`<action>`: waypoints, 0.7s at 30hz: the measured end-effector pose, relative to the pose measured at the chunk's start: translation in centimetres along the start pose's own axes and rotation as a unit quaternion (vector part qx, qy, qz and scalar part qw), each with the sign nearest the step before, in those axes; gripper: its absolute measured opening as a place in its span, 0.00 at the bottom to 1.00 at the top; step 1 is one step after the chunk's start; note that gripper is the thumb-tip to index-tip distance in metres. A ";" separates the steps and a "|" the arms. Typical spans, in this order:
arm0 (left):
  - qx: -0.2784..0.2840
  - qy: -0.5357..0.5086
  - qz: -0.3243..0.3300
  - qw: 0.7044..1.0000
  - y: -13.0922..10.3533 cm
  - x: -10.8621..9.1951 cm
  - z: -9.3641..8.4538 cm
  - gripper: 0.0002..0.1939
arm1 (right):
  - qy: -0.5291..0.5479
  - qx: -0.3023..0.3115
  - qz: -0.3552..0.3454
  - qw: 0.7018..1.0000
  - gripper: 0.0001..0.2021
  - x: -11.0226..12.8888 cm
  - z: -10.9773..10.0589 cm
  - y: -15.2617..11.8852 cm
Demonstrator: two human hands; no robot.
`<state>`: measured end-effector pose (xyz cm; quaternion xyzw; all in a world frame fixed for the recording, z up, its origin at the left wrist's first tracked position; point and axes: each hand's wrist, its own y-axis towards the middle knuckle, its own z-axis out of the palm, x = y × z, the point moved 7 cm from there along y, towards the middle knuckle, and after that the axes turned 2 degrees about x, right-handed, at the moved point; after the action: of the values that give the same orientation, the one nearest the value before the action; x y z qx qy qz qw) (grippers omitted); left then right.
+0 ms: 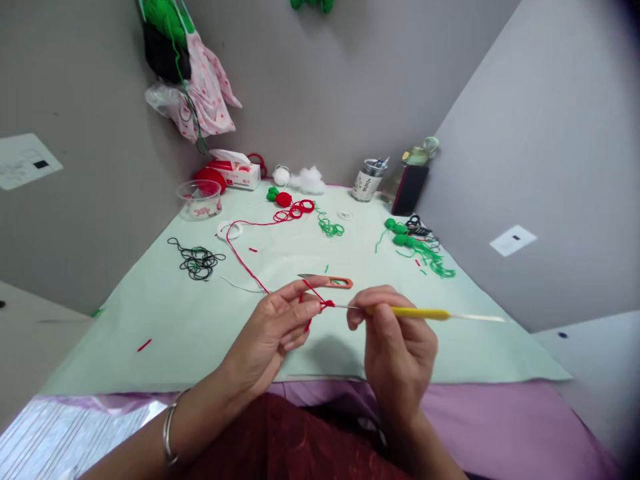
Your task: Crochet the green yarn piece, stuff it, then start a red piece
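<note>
My left hand (280,317) pinches a small piece of red yarn crochet (327,304), with a strand running over its raised index finger. In my right hand (395,340) is a crochet hook (420,313) with a yellow handle, held like a pencil. The metal tip of the hook meets the red stitches. From my left hand the red yarn (249,267) trails up the table to loose coils (300,209) at the back. Just beyond my fingers lie thread snips (340,283) with an orange handle.
Black yarn (197,262) lies tangled at the left, near a clear plastic tub (200,200). A tissue box (243,175), white stuffing (309,180) and a pen holder (367,181) stand along the back. Green crocheted pieces (400,237), scissors (415,225) and a phone (410,190) are at the right.
</note>
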<state>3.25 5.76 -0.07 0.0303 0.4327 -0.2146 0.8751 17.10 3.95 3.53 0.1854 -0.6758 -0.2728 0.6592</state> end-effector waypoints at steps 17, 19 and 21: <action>-0.012 -0.056 -0.027 0.998 0.5 1.0 -0.3 0.15 | -0.165 0.036 -0.109 0.980 0.15 1.3 0.9 -0.9; -0.020 -0.061 -0.020 0.998 0.4 0.7 -0.6 0.12 | -0.058 0.011 -0.036 0.998 0.13 0.4 0.0 -0.3; -0.023 -0.047 0.001 0.999 0.3 0.3 -0.6 0.11 | 0.033 0.011 0.020 0.999 0.12 -0.4 -0.1 0.1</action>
<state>3.07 6.09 -0.74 0.0001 0.3958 -0.2045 0.8953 17.21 4.26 3.24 0.1881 -0.6601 -0.2459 0.6844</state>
